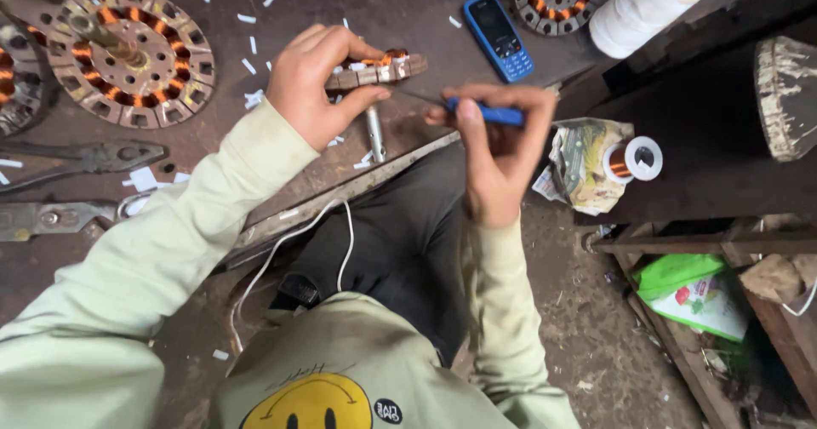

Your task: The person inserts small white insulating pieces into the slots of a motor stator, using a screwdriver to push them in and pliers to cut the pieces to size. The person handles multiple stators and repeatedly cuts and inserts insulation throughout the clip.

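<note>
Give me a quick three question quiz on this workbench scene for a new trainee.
1. True or false: the left hand holds a motor core wound with copper wire.
2. What colour is the tool handle in the right hand?
3. Which lies beside the white thread cone: A) blue phone B) pliers?

Key: 1 true. 2 blue. 3 A.

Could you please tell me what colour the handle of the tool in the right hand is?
Blue, seen in the head view: the tool handle in the right hand.
</note>
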